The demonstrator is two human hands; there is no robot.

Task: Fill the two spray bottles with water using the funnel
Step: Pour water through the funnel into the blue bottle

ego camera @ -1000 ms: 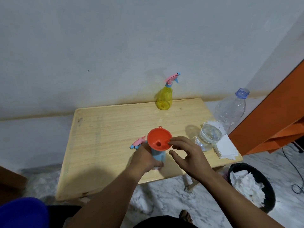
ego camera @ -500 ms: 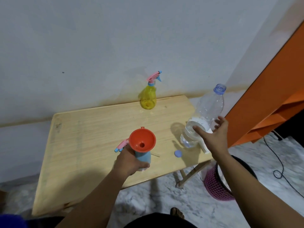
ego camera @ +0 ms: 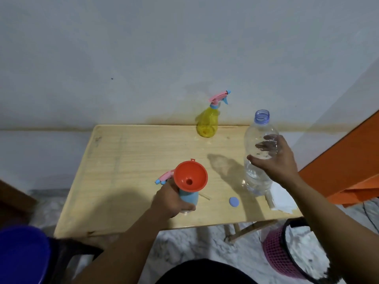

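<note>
My right hand point(ego camera: 275, 160) now has its fingers point(ego camera: 266, 144) wrapped round the middle of the clear water bottle point(ego camera: 258, 144), thumb on the near side and the rest seen through the plastic on the far side; half a second ago that hand was only reaching, flat against the bottle's lower part, and a second ago it was pinching the funnel's rim. The bottle stands upright, uncapped, with water in its lower part; I cannot tell whether its base has left the table point(ego camera: 131, 160). Just below that hand lies a white tissue point(ego camera: 283, 199), and to its left, between my two hands, the blue cap point(ego camera: 234, 201) lies flat on the wood.

My left hand point(ego camera: 173, 202) grips the blue spray bottle point(ego camera: 189, 196) round its body, as it did in both earlier frames. The orange funnel point(ego camera: 190, 177) sits in the bottle's neck, mouth up, right above those fingers. The pink and blue spray head point(ego camera: 165, 177) lies just beyond the knuckles, and a thin stick point(ego camera: 205, 196) shows just to the right of the bottle.

Far from both hands, by the wall, the yellow spray bottle point(ego camera: 207, 124) stands with its trigger head on. Off the table's near right corner is a pink basket point(ego camera: 276, 253) lined in black.
</note>
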